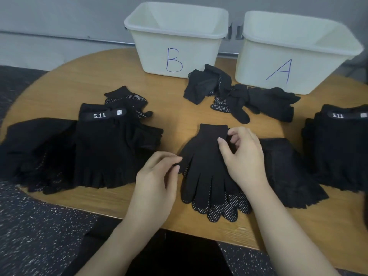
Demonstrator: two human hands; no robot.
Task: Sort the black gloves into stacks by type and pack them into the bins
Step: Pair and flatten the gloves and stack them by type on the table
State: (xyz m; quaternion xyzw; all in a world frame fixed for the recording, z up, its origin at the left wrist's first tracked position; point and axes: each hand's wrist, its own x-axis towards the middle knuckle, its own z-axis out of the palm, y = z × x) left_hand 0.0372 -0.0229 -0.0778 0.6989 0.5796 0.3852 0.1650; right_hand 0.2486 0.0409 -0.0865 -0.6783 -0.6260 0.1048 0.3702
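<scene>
1. Glove stack (207, 172) at table centre – long axis runs cuff-far to fingertips-near, dotted fingers toward the person
2. Right hand (244, 156) pinches top glove near cuff
3. Left hand (157, 180) pinches its thumb edge – both equally near

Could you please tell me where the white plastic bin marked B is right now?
In the head view, the white plastic bin marked B stands at the far edge of the round wooden table, left of the white plastic bin marked A.

Perhaps a workroom; lettered bins (175, 42), round wooden table (79, 76), speckled floor (39, 236)
</scene>
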